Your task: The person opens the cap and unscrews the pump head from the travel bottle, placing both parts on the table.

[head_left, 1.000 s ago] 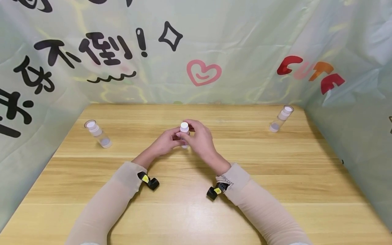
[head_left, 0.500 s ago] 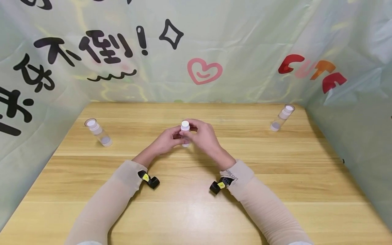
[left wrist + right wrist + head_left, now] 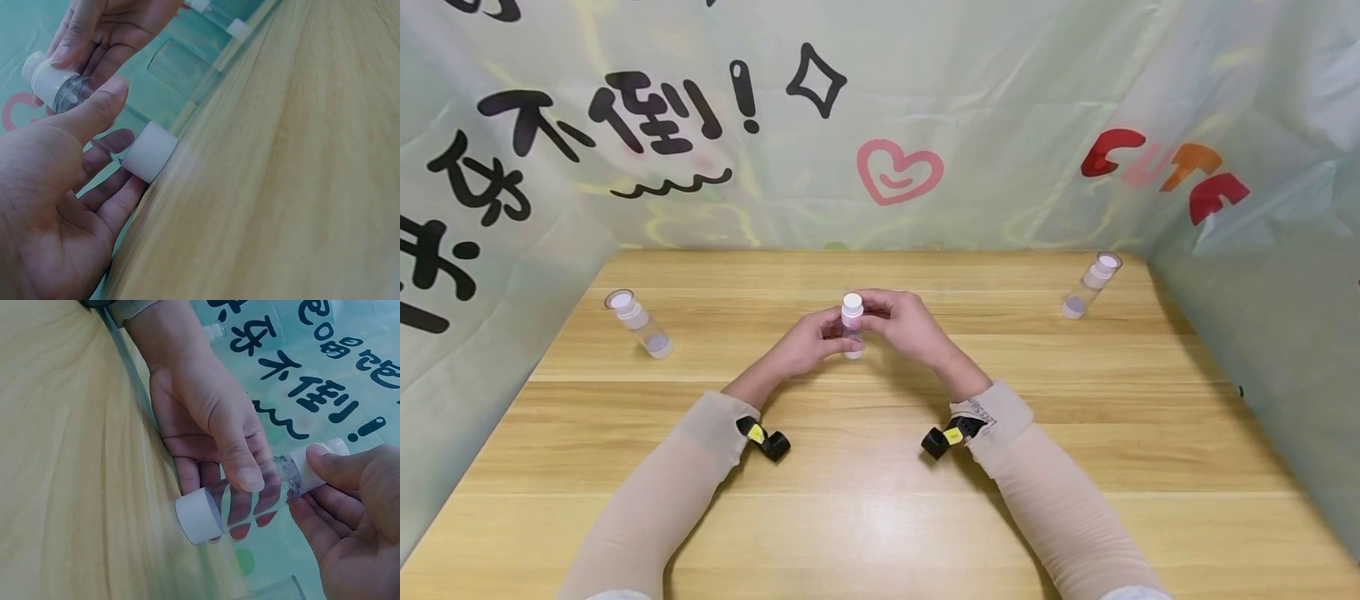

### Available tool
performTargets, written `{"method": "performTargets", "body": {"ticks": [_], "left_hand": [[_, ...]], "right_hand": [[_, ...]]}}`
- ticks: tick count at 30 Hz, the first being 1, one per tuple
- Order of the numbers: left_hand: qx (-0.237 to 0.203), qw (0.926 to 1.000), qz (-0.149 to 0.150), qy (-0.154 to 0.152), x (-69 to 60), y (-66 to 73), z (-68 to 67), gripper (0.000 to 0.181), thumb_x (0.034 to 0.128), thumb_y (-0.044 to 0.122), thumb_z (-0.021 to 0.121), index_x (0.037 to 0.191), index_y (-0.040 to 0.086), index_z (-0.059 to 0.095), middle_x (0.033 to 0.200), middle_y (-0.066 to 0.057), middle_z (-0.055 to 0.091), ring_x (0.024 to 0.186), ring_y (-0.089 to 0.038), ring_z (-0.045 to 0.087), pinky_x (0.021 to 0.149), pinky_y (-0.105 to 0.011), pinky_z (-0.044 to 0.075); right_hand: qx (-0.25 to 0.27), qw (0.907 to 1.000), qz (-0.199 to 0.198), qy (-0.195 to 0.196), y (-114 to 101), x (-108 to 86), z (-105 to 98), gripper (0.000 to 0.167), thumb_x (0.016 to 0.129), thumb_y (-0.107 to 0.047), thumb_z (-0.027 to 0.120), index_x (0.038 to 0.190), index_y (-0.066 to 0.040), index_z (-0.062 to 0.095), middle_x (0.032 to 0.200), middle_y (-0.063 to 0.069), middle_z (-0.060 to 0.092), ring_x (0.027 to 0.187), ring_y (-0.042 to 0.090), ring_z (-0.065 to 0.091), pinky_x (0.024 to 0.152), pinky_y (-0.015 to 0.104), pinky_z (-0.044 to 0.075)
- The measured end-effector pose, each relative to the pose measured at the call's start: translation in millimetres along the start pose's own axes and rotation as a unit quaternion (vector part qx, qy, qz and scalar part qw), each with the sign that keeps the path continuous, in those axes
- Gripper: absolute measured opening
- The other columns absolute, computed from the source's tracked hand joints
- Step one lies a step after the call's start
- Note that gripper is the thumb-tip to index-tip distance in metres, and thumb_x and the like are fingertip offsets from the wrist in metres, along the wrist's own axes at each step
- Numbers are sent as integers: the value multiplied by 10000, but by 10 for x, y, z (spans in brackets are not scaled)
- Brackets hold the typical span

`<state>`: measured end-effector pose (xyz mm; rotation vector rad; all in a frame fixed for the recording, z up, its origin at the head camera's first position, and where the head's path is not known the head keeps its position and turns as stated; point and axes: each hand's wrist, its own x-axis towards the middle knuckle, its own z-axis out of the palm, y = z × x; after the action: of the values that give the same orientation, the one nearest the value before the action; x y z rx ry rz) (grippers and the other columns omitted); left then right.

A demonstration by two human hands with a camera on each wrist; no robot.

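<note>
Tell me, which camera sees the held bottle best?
Right wrist: the bottle looks big, its clear middle showing. Left wrist: its middle is partly hidden. Head: small, seen from above, partly covered.

Creased pale green sheeting (image 3: 1000, 167) rises before me on three sides of a wood-grain tabletop (image 3: 880, 458). It bears black Chinese characters (image 3: 672, 147), a pink heart (image 3: 897, 182) and colourful "CUTE" letters (image 3: 1099, 155).

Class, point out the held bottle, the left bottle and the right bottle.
Held bottle (image 3: 242, 504), right wrist view: clear body.
Left bottle (image 3: 646, 330), head view: clear body.
Right bottle (image 3: 1084, 292), head view: clear body.
</note>
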<state>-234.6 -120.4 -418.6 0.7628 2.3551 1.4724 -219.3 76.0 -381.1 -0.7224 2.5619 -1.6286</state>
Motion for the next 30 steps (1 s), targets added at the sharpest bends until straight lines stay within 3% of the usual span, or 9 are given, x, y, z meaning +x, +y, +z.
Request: {"method": "performTargets", "body": {"ticks": [4, 7, 10, 13, 17, 23, 30], "left_hand": [[23, 10000, 9, -5, -73, 173, -15, 475, 907, 113, 710, 1341, 0, 552, 1245, -167, 632, 1082, -265, 627, 921, -373, 525], [62, 10000, -6, 32, -82, 190, -11, 466, 906, 122, 711, 1330, 1, 559, 1229, -169, 639, 1073, -268, 628, 923, -386, 522], [91, 9999, -45, 68, -72, 175, 0, 443, 906, 128, 711, 1309, 8, 574, 1206, -163, 649, 1052, -265, 629, 917, -393, 522], [57, 10000, -5, 73, -8, 27, 3, 394, 899, 169, 725, 1255, 46, 609, 1164, -115, 667, 1022, -235, 634, 897, -379, 529], [-20, 10000, 75, 54, 61, -154, 0, 386, 889, 207, 740, 1235, 86, 622, 1117, -63, 680, 1003, -203, 646, 875, -352, 541], [-224, 9997, 91, -2, 38, -176, -6, 429, 903, 182, 725, 1302, 95, 591, 1162, -88, 668, 1046, -223, 646, 880, -335, 546], [-268, 9996, 117, 38, 44, -199, 12, 393, 898, 173, 734, 1259, 77, 612, 1142, -104, 669, 1024, -230, 644, 874, -348, 547]], "right_hand": [[46, 9998, 81, -177, -19, -6, -32, 367, 907, -59, 693, 1267, -12, 637, 1212, 115, 668, 1088, 193, 644, 904, 259, 525], [91, 9995, 115, -263, -31, -8, -52, 375, 918, -57, 680, 1286, -12, 624, 1230, 117, 659, 1102, 203, 638, 911, 274, 525], [99, 9993, 140, -338, -42, -7, -70, 398, 921, -55, 676, 1309, -7, 602, 1245, 121, 649, 1107, 208, 634, 920, 271, 520], [85, 9993, 200, -317, -77, -10, -95, 436, 913, -90, 701, 1326, -10, 586, 1272, 116, 634, 1132, 222, 622, 944, 259, 503], [77, 9997, 229, -76, -125, -24, -107, 488, 894, -136, 737, 1337, -14, 572, 1313, 116, 605, 1180, 271, 593, 979, 261, 479], [-178, 9989, -2, 428, -140, -40, -5, 525, 871, -144, 763, 1340, -21, 562, 1305, 137, 604, 1182, 258, 586, 996, 272, 469], [-703, 9914, -123, 1095, -161, -73, 168, 564, 831, -179, 802, 1318, -12, 571, 1280, 114, 609, 1155, 219, 588, 986, 321, 486]]}}
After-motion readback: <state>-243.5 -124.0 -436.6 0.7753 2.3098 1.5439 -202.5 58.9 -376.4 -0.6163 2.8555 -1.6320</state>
